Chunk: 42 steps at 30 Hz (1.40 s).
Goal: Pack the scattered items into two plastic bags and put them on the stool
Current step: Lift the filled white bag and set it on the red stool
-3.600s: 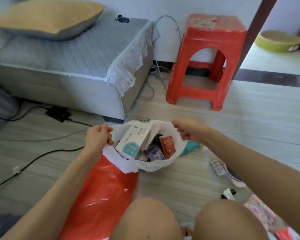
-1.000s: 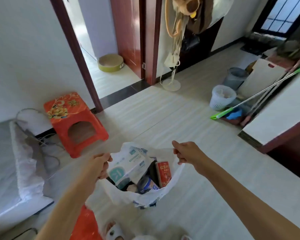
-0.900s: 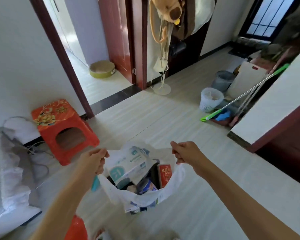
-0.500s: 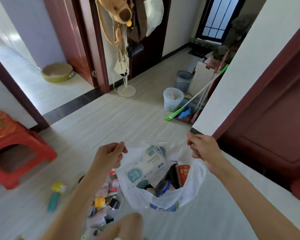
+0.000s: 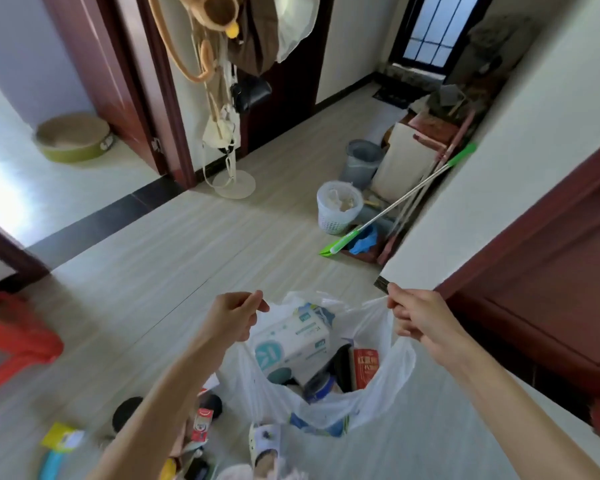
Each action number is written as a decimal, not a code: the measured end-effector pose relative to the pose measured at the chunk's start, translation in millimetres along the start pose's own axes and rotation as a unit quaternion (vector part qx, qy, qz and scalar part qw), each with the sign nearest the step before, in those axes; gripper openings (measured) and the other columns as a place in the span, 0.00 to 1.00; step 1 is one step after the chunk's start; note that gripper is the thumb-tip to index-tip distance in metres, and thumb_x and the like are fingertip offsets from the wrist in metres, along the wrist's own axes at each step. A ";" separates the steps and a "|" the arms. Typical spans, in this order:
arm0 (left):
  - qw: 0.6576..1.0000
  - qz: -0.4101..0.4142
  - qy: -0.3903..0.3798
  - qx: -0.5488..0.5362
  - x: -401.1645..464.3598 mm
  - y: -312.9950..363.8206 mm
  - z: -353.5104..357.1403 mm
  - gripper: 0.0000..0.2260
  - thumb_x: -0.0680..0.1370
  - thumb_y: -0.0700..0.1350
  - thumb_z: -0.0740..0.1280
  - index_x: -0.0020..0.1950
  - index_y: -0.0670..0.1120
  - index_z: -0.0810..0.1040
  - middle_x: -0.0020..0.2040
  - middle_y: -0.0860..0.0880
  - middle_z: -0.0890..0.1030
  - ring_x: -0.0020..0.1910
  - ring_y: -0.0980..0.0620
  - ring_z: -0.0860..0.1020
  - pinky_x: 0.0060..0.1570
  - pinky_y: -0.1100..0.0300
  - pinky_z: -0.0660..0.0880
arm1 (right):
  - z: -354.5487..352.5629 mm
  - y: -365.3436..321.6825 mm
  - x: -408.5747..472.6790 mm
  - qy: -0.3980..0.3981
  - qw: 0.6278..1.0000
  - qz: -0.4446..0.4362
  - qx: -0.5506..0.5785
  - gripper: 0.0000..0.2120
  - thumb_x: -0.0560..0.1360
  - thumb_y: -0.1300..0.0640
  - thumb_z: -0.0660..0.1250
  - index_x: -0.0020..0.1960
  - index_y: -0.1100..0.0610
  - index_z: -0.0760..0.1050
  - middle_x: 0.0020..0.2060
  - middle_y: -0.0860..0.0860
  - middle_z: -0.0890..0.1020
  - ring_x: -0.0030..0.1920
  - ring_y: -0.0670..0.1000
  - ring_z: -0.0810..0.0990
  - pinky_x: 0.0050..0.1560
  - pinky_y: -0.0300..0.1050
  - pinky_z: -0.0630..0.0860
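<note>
Fingers (image 5: 257, 299) pinch white bag (image 5: 388, 386) holding tissue pack (image 5: 291, 341).

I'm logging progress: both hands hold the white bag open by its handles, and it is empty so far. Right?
Not quite. The head view shows the left hand and the right hand pinching the handles of the white bag, but it is not empty: a tissue pack and a red box are inside.
</note>
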<state>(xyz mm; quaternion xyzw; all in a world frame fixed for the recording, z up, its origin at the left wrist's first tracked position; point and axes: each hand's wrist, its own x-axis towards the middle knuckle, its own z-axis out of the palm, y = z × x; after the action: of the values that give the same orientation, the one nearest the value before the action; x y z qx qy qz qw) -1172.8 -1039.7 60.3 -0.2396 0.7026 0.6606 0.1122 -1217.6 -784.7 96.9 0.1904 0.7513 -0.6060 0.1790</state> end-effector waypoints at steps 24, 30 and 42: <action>0.893 -0.030 0.392 -0.218 270.5 165.2 -121.1 0.13 0.80 0.44 0.59 0.38 0.41 0.74 0.19 0.57 0.62 0.20 0.58 0.58 0.21 0.67 0.56 | 275.2 -327.9 381.1 -0.385 0.886 -0.118 -0.229 0.17 0.80 0.58 0.58 0.33 0.61 0.70 0.17 0.44 0.63 0.17 0.42 0.59 0.17 0.33 0.57; 0.833 -0.032 0.472 -0.288 290.5 161.7 -198.6 0.14 0.81 0.43 0.57 0.38 0.40 0.73 0.19 0.57 0.59 0.19 0.59 0.55 0.21 0.69 0.54 | 416.6 -357.9 396.7 -0.459 0.827 -0.123 -0.301 0.17 0.79 0.55 0.59 0.34 0.61 0.71 0.21 0.48 0.63 0.22 0.45 0.59 0.23 0.37 0.57; 0.704 -0.110 0.597 -0.367 290.9 101.8 -401.7 0.16 0.81 0.41 0.56 0.34 0.40 0.70 0.16 0.56 0.60 0.14 0.60 0.56 0.16 0.71 0.54 | 706.8 -345.2 348.4 -0.557 0.716 -0.097 -0.410 0.17 0.79 0.56 0.59 0.33 0.61 0.70 0.20 0.48 0.64 0.21 0.46 0.59 0.23 0.37 0.57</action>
<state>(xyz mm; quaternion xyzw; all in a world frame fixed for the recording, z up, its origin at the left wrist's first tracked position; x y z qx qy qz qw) -1408.5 -1487.7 52.5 -0.6818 0.2928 0.5680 -0.3562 -1665.1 -1519.0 71.2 -0.3475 0.7051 -0.2492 0.5656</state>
